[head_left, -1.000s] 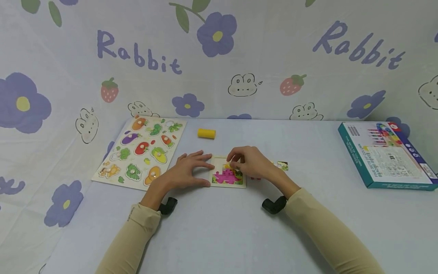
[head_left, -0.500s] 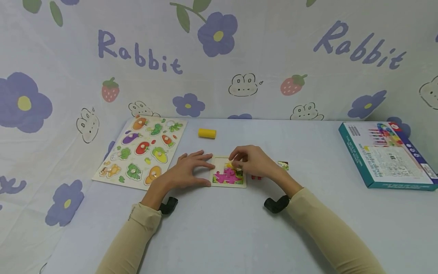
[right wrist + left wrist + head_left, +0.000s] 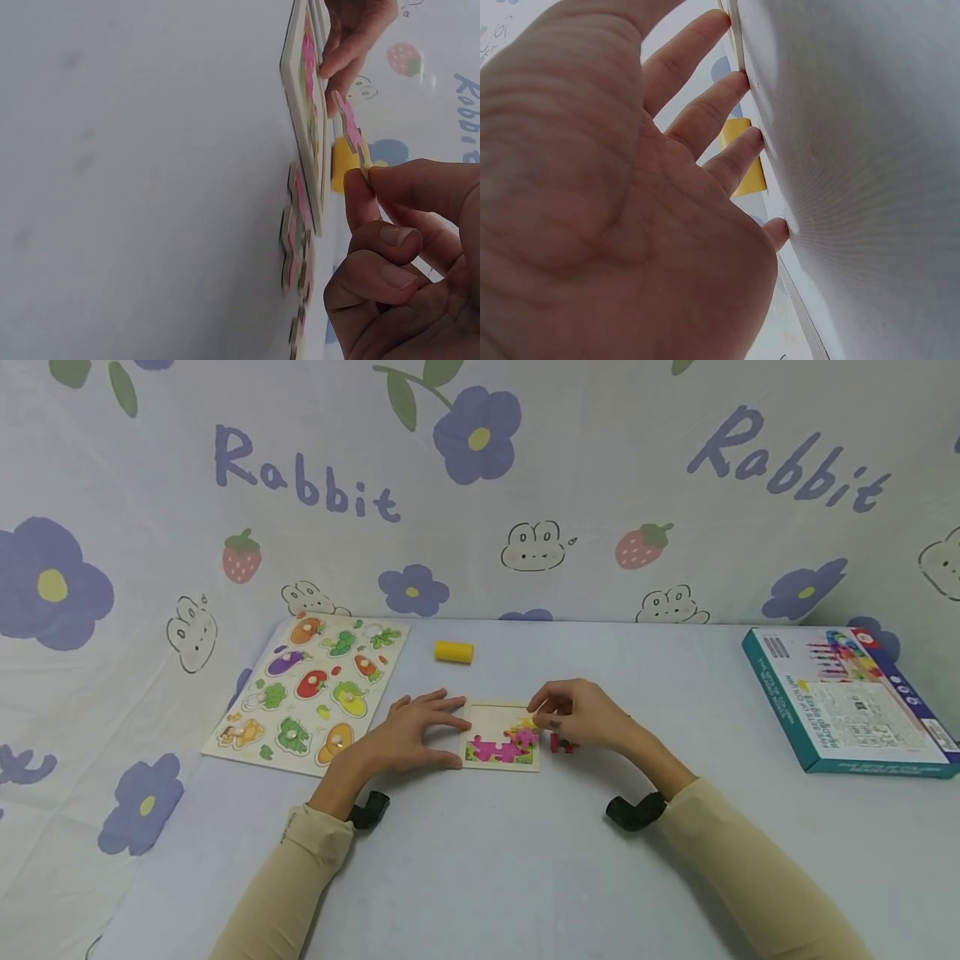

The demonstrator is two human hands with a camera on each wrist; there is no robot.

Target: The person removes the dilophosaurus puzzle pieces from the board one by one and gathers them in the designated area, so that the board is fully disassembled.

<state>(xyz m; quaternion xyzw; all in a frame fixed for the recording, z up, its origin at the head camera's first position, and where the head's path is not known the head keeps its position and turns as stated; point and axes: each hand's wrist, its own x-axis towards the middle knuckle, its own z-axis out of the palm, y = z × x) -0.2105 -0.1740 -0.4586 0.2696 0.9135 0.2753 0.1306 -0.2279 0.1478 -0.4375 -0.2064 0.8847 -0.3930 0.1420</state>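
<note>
My right hand (image 3: 581, 718) pinches a pink and yellow jigsaw piece (image 3: 349, 124) between thumb and index finger, raised over the right part of a small puzzle tray (image 3: 501, 768). Pink pieces fill the tray's lower part, while its pale bare base (image 3: 487, 717) shows above them. At the tray's left edge, my left hand (image 3: 408, 735) rests with spread fingers, thumb and fingertips by the frame. Beside the tray, partly under my right hand, lie loose jigsaw pieces (image 3: 562, 743); the right wrist view shows several of these loose pieces (image 3: 292, 240) on the table.
A vegetable peg board (image 3: 311, 693) lies at the left, close to my left hand. Behind the tray is a yellow cylinder (image 3: 453, 652). At the far right lies a teal-edged box (image 3: 855, 702). A patterned cloth (image 3: 570, 485) hangs behind the table.
My right hand has lifted the pink and yellow piece from the pieces in the tray and moved right with it. The left hand has stayed in place.
</note>
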